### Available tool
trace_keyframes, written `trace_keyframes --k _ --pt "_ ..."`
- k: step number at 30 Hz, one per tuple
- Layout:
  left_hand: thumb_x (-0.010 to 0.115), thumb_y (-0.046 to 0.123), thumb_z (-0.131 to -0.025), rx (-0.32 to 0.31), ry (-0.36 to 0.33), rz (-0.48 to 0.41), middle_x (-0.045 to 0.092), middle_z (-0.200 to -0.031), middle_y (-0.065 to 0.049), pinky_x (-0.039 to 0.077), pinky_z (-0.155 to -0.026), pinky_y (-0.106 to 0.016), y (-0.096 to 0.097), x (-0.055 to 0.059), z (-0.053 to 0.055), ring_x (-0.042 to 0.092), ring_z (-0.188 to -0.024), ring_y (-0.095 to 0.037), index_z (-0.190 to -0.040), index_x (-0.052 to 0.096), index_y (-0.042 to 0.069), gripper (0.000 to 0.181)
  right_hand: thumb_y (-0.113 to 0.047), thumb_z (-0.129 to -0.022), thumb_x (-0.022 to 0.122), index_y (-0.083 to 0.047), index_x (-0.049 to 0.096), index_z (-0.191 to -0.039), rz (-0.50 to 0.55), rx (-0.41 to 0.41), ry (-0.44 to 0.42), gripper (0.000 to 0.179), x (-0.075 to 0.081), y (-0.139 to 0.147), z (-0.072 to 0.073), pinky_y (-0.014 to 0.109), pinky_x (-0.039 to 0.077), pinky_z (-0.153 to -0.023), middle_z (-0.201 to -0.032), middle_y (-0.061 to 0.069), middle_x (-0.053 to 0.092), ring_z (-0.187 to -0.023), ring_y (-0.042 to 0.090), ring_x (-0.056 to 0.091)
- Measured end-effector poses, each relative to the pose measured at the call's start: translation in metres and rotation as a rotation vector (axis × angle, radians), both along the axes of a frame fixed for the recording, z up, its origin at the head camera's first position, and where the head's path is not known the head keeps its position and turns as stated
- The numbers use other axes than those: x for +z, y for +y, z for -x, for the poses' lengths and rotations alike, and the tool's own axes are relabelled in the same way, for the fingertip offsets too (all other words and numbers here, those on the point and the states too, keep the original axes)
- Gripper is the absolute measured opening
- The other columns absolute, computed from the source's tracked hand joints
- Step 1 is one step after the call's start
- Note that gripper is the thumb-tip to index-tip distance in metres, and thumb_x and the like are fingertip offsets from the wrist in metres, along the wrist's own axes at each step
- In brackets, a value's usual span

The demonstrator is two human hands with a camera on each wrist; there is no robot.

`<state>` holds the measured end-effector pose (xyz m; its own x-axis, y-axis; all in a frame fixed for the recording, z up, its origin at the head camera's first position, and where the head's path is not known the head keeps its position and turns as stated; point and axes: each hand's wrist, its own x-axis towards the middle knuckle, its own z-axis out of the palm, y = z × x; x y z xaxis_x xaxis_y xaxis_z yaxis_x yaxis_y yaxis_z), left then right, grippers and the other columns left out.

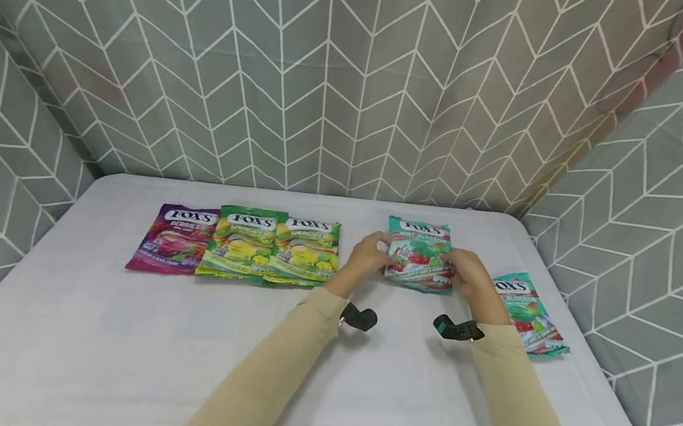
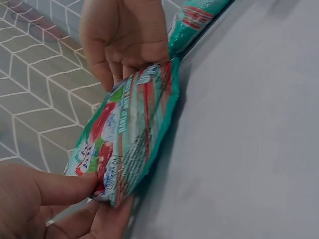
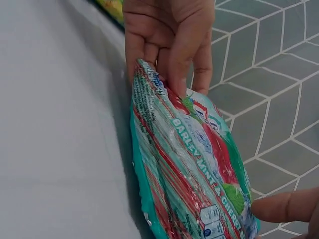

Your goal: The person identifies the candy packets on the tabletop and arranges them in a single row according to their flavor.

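Between both hands is a teal candy bag (image 1: 418,256) marked Fox's Mint Blossom, held near the back of the table. My left hand (image 1: 368,258) pinches its left edge, thumb on the printed face and fingers behind, as the left wrist view shows. At the opposite edge, my right hand (image 1: 468,274) grips the bag; in the right wrist view only a fingertip (image 3: 279,206) of it shows against the side. A second teal candy bag (image 1: 527,313) lies tilted on the table, just right of the right hand and partly behind that forearm.
Left of the hands, a purple Berries bag (image 1: 175,240) and two yellow-green bags, one (image 1: 243,243) in the middle and one (image 1: 305,252) nearest the left hand, lie in a row. The white table (image 1: 112,348) meets patterned curtains (image 1: 334,93) behind and at the sides.
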<state>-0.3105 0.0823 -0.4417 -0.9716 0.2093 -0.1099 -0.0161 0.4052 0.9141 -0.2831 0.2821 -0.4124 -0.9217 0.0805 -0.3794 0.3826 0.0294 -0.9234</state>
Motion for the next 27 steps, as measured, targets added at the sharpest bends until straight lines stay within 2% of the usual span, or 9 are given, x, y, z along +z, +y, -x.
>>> trace_keyframes --k 4,7,11,13,17,21,24,27 --pt "0.069 0.004 -0.087 -0.045 -0.035 -0.038 0.064 -0.104 -0.014 0.051 -0.064 -0.028 -0.014 0.004 -0.004 0.064 -0.073 -0.020 -0.114 0.057 0.007 0.030 -0.004 -0.098 0.041 0.009 0.021 -0.147 0.136 0.028 -0.004 0.055 0.001 -0.005 -0.005 0.038 0.039 -0.100 -0.132 0.015 0.038 -0.109 0.020 0.045" --pt "0.067 0.004 -0.088 -0.067 -0.042 -0.043 0.066 -0.097 -0.014 0.051 -0.063 -0.029 -0.026 0.008 -0.009 0.065 -0.071 -0.021 -0.115 0.055 0.007 0.030 -0.005 -0.099 0.041 0.009 0.018 -0.148 0.184 0.084 0.009 0.056 0.002 -0.010 -0.010 0.039 0.041 -0.098 -0.132 0.014 0.038 -0.110 0.021 0.045" --pt "0.067 0.004 -0.088 -0.087 -0.058 -0.079 0.068 -0.091 -0.015 0.049 -0.062 -0.030 -0.048 0.014 -0.019 0.064 -0.069 -0.021 -0.118 0.054 0.005 0.032 -0.006 -0.099 0.042 0.009 0.020 -0.147 0.194 0.163 0.031 0.055 0.007 -0.019 -0.016 0.034 0.047 -0.090 -0.124 0.012 0.044 -0.104 0.020 0.050" --pt "0.067 0.004 -0.088 -0.092 -0.069 -0.110 0.068 -0.094 -0.015 0.050 -0.064 -0.030 -0.060 0.017 -0.024 0.063 -0.071 -0.020 -0.119 0.053 0.005 0.034 -0.005 -0.099 0.044 0.008 0.020 -0.147 0.210 0.193 0.045 0.055 0.011 -0.026 -0.018 0.032 0.048 -0.087 -0.123 0.012 0.045 -0.102 0.019 0.052" --pt "0.069 0.004 -0.088 -0.104 -0.060 -0.138 0.065 -0.106 -0.018 0.053 -0.066 -0.032 -0.085 0.024 -0.031 0.064 -0.079 -0.021 -0.119 0.053 0.006 0.035 -0.003 -0.096 0.047 0.006 0.010 -0.150 0.208 0.263 0.085 0.066 0.019 -0.039 -0.023 0.032 0.049 -0.086 -0.136 0.018 0.040 -0.105 0.019 0.052" --pt "0.070 0.007 -0.088 -0.143 -0.041 -0.133 0.062 -0.116 -0.020 0.054 -0.068 -0.033 -0.106 0.034 -0.038 0.065 -0.087 -0.024 -0.120 0.053 0.005 0.036 0.001 -0.092 0.050 0.003 0.002 -0.152 0.168 0.333 0.115 0.077 0.026 -0.052 -0.025 0.036 0.049 -0.090 -0.146 0.024 0.032 -0.110 0.022 0.052" --pt "0.071 0.012 -0.089 -0.176 -0.046 -0.127 0.061 -0.117 -0.022 0.055 -0.071 -0.036 -0.120 0.041 -0.042 0.065 -0.092 -0.028 -0.126 0.051 0.004 0.043 0.002 -0.090 0.051 0.005 0.011 -0.151 0.146 0.381 0.136 0.073 0.028 -0.060 -0.026 0.040 0.049 -0.091 -0.142 0.024 0.038 -0.110 0.023 0.054" --pt "0.071 0.016 -0.089 -0.180 -0.056 -0.117 0.060 -0.119 -0.022 0.056 -0.075 -0.038 -0.130 0.044 -0.046 0.065 -0.097 -0.030 -0.135 0.046 0.003 0.054 0.003 -0.089 0.052 0.008 0.021 -0.147 0.131 0.432 0.163 0.066 0.030 -0.069 -0.027 0.041 0.050 -0.090 -0.134 0.022 0.046 -0.106 0.023 0.058"
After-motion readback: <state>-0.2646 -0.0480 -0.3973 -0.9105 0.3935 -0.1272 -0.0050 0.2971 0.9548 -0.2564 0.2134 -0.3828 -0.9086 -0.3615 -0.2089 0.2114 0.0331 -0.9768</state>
